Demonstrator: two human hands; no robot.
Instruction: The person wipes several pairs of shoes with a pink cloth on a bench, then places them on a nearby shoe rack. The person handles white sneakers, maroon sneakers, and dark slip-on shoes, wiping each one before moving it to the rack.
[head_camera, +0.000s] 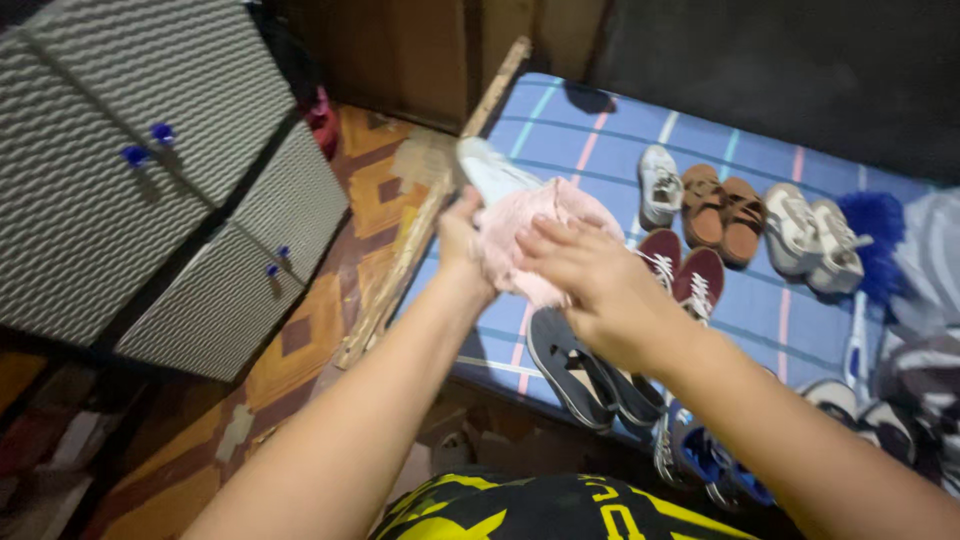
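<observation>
Overhead, the left hand (462, 236) held a white shoe (492, 170) in a closed grip near the middle, its toe toward eleven o'clock. Meanwhile the right hand (590, 275) pressed a pink cloth (535, 235) against it, fingers flat. More shoes lay on the bed (600, 140) toward three o'clock.

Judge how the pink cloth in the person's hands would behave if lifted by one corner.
The pink cloth bunches and folds around the white shoe, so it is probably floppy and would droop. It looks thin, likely light. Right hand presses it easily; unlikely fragile.
</observation>
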